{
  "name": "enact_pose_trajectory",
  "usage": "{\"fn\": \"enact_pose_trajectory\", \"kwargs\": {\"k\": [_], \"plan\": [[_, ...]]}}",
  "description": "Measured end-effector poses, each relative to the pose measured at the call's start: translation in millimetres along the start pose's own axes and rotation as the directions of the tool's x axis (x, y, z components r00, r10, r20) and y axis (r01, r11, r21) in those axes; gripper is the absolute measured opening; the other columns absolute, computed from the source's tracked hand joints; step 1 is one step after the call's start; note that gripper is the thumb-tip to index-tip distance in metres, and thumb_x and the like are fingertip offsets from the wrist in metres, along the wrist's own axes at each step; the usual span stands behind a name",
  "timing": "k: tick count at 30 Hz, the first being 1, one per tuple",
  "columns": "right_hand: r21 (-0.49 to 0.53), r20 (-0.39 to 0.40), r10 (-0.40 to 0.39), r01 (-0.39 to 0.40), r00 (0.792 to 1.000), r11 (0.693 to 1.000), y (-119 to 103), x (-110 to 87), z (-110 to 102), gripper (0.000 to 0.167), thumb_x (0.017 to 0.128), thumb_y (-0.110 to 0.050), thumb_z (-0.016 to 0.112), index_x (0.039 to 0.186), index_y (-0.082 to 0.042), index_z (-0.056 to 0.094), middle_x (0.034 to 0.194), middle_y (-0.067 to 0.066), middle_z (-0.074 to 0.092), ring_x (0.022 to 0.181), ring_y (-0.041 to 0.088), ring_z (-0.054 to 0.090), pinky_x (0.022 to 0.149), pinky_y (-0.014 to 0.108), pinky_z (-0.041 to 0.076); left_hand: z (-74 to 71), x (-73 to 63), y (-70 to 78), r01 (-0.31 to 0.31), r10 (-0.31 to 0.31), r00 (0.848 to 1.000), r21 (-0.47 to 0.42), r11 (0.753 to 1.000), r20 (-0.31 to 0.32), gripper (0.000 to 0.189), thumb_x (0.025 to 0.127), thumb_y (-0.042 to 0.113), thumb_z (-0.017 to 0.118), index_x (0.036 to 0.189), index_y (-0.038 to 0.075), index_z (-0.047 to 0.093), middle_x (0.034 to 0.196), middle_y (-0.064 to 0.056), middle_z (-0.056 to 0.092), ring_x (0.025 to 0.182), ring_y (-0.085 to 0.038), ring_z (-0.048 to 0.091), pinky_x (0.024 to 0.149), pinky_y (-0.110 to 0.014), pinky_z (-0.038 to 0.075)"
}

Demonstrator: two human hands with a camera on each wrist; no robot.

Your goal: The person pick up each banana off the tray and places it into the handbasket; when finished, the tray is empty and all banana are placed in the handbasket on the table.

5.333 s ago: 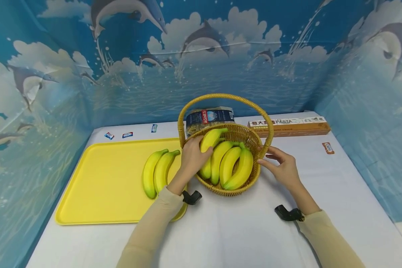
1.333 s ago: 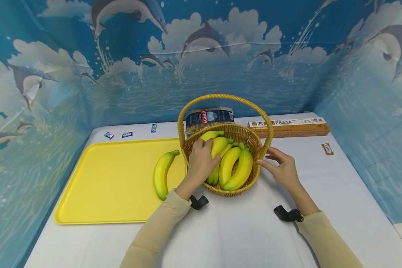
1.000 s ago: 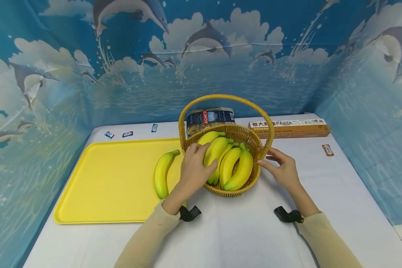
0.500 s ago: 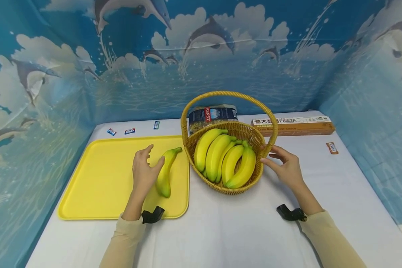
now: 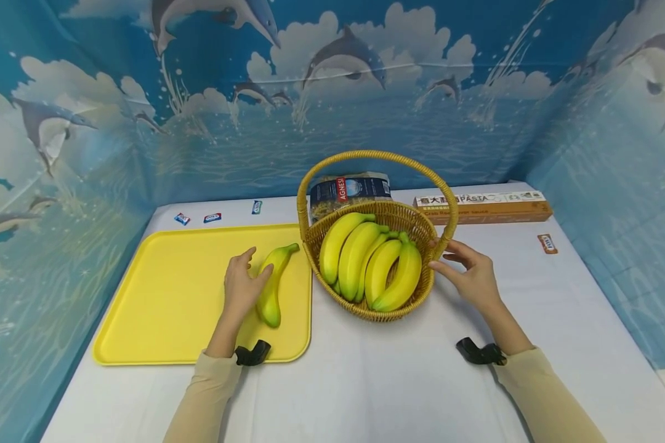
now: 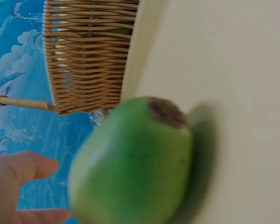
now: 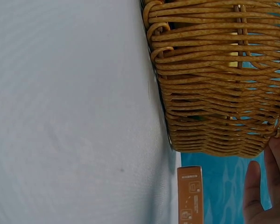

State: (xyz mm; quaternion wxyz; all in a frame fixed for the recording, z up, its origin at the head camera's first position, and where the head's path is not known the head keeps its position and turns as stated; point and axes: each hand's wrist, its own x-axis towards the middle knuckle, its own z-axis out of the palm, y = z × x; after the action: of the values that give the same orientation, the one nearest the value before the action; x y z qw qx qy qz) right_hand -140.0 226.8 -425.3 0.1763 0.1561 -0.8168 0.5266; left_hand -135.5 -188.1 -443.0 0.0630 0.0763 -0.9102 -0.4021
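A single yellow banana (image 5: 271,301) with green ends lies on the right part of the yellow tray (image 5: 161,295). My left hand (image 5: 242,286) is just left of it, thumb and fingers spread apart at its side. In the left wrist view the banana's green tip (image 6: 135,163) looms large, with the thumb and a finger beside it, holding nothing. The wicker basket (image 5: 385,315) stands right of the tray with several bananas (image 5: 354,258) lying side by side in it. My right hand (image 5: 471,274) holds the basket's right rim at the foot of its arched handle.
Behind the basket lies an AGNESI pasta bag (image 5: 351,187). A long brown and white pasta box (image 5: 484,209) is at the back right. Small wrapped sweets lie behind the tray, and one orange-brown sweet (image 5: 547,243) lies at right. A dolphin-print curtain (image 5: 332,123) encloses the table.
Since 5.3 s ago, bananas have gone from the tray into the basket. My left hand released one there, then moved left to the remaining banana. The right hand stayed on the rim.
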Motion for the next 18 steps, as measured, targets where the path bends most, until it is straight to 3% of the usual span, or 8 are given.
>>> {"fn": "enact_pose_trajectory", "kwargs": {"k": [7,12,18], "plan": [[0.009,0.002,0.000,0.000,1.000,1.000,-1,-0.2,-1,0.045,0.075,0.017,0.073,0.119,0.016,0.061,0.113,0.035,0.063,0.102,-0.016,0.055,0.086,0.011,0.049,5.0,1.5,-6.7,0.008,-0.011,0.998,0.048,0.999,0.060,0.063,0.092,0.028,0.066,0.143,-0.003,0.045,0.133,-0.028,0.046,0.114,-0.041,0.049,0.091,-0.052,0.043],[0.003,0.006,0.007,-0.007,1.000,1.000,-1,-1.1,-1,0.045,0.076,0.016,0.073,0.119,0.016,0.061,0.114,0.034,0.064,0.101,-0.017,0.054,0.086,0.010,0.049,7.5,3.8,-10.9,0.000,-0.009,0.996,0.109,0.994,0.089,0.061,0.091,0.027,0.067,0.138,-0.007,0.049,0.123,-0.028,0.054,0.108,-0.039,0.054,0.089,-0.049,0.045],[0.000,0.007,0.005,-0.005,1.000,1.000,-1,-1.3,-2,0.046,0.076,0.015,0.073,0.120,0.016,0.060,0.115,0.033,0.064,0.102,-0.017,0.054,0.086,0.009,0.048,7.0,5.1,-11.8,0.026,-0.037,0.995,0.118,0.993,0.096,0.058,0.090,0.026,0.067,0.135,-0.008,0.053,0.118,-0.027,0.062,0.107,-0.038,0.059,0.089,-0.048,0.050]]}}
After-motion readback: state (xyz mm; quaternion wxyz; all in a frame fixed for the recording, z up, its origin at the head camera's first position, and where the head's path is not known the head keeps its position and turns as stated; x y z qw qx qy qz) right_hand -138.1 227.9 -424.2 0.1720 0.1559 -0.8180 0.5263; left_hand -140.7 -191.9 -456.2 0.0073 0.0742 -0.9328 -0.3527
